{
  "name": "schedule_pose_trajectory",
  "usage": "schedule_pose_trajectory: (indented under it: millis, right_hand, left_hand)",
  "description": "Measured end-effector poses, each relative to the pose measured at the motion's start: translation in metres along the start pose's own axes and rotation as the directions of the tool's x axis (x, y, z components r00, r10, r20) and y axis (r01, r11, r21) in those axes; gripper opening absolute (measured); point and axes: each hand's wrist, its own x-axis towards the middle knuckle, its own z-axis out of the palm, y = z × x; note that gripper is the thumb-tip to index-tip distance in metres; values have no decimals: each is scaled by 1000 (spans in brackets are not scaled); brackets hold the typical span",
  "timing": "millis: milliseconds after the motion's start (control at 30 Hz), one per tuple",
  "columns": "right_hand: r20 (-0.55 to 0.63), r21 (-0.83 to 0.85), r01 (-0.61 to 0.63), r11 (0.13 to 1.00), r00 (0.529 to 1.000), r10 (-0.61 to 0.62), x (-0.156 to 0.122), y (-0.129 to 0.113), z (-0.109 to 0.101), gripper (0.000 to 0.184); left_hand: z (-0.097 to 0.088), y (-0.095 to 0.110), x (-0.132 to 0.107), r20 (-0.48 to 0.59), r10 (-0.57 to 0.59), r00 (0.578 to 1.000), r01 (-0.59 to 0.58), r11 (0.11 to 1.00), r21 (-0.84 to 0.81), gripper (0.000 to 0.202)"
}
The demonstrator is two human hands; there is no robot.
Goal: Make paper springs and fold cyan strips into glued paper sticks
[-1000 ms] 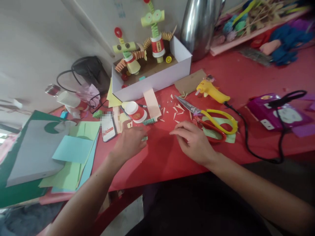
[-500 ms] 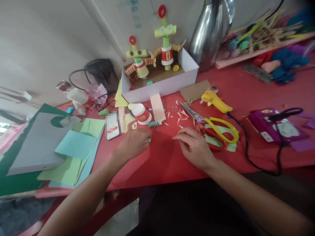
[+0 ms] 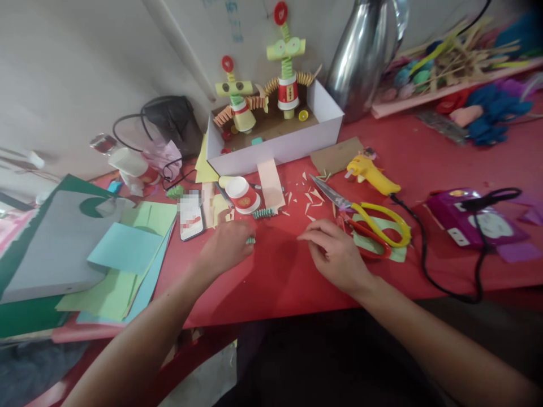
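My left hand [image 3: 229, 243] is closed over the red table, its fingers curled round a small green pleated paper spring [image 3: 250, 241]. Only the spring's end shows past the fingers. Across a short gap, my right hand [image 3: 333, 249] has its thumb and fingertips drawn together in a pinch; anything between them is too small to make out. Just beyond the left hand stands an upturned red and white paper cup [image 3: 242, 195], with a dark green paper spring [image 3: 263, 213] against its base. Scissors [image 3: 365, 215] with yellow and red handles lie beside the right hand.
A white box [image 3: 275, 157] at the back holds two paper-cup figures [image 3: 288, 93]. A yellow glue gun [image 3: 373, 174] lies right, its cord running near a purple device [image 3: 475, 217]. Phone [image 3: 192, 217] and coloured paper [image 3: 127, 249] lie left. Paper scraps [image 3: 311, 198] litter the middle.
My left hand has shifted slightly left with the green paper spring in it. The right hand stays about where it was. The view has turned a little.
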Motion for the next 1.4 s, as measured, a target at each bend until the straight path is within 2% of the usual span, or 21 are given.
schedule_pose_trajectory:
  millis: [133, 200, 233, 267, 333, 400, 433, 467, 533, 600, 667, 767, 833, 867, 933, 1000, 1033, 1067, 1133, 1200, 1400]
  right_hand:
    - [-20, 16, 10, 1000, 1000, -10, -1, 1, 1, 30]
    - [-34, 42, 6, 999, 999, -4, -1, 1, 2, 30]
    - [-42, 57, -2, 998, 999, 5, -1, 0, 2, 29]
    - [-46, 75, -15, 997, 999, 18, 0, -1, 2, 28]
    - [-36, 127, -55, 990, 998, 60, 4, -5, 1, 25]
    - [1, 193, -108, 975, 994, 110, 10, -12, 0, 21]
    - [27, 223, -137, 965, 991, 134, 14, -16, -1, 19]
    - [57, 246, -166, 955, 986, 157, 18, -19, -2, 16]
    - [109, 271, -221, 937, 974, 198, 26, -27, -1, 19]
    - [148, 272, -264, 925, 962, 231, 32, -33, 3, 35]
    - [167, 273, -279, 920, 956, 241, 38, -37, 9, 42]
    - [190, 267, -255, 929, 959, 209, 47, -36, 17, 28]
    - [204, 211, -225, 951, 962, 183, 54, -31, 20, 22]
    - [211, 162, -205, 965, 963, 169, 58, -27, 22, 21]
    - [228, 47, -146, 988, 965, 132, 65, -19, 26, 21]
    - [254, -61, -69, 996, 964, 83, 70, -10, 31, 21]
    - [263, -104, -30, 994, 963, 56, 71, -6, 34, 21]
    - [265, -138, 4, 990, 964, 33, 71, -3, 37, 21]
    - [264, -171, 45, 984, 965, 2, 69, 2, 41, 21]
    - [270, -169, 48, 984, 963, 0, 64, 6, 42, 22]
    - [299, -109, -32, 994, 952, 63, 74, 12, 20, 51]
  left_hand:
    - [-6, 1, -9, -98, -80, 992, 58, 974, -217, 11]
    - [-5, 5, -14, -155, -222, 963, 123, 869, -479, 11]
    - [-2, 8, -16, -163, -308, 938, 137, 756, -640, 14]
    - [2, 11, -17, -148, -386, 911, 124, 597, -792, 17]
    - [11, 22, -16, -63, -480, 875, 40, 203, -978, 21]
    - [20, 33, -13, 35, -517, 855, -50, -150, -987, 21]
    - [23, 39, -11, 71, -529, 846, -93, -276, -957, 20]
    - [25, 45, -9, 99, -543, 834, -134, -373, -918, 20]
    - [28, 55, -4, 133, -573, 809, -215, -499, -840, 22]
    - [30, 63, -2, 154, -593, 790, -277, -569, -774, 23]
    - [34, 68, -1, 149, -590, 794, -304, -597, -742, 23]
    - [42, 68, -6, 112, -569, 815, -282, -558, -781, 26]
    - [46, 60, -13, 59, -581, 812, -245, -430, -869, 35]
    - [47, 54, -16, 24, -600, 799, -209, -315, -926, 42]
    - [46, 38, -23, -71, -633, 771, -72, 24, -997, 53]
    - [43, 20, -26, -176, -625, 760, 112, 393, -913, 56]
    - [41, 13, -25, -221, -600, 769, 172, 527, -832, 57]
    - [39, 6, -24, -252, -566, 785, 207, 624, -754, 57]
    - [36, -1, -19, -281, -496, 822, 222, 733, -643, 58]
    - [33, -3, -13, -282, -438, 854, 215, 790, -574, 57]
    - [30, 0, -1, -237, -354, 905, 223, 868, -444, 54]
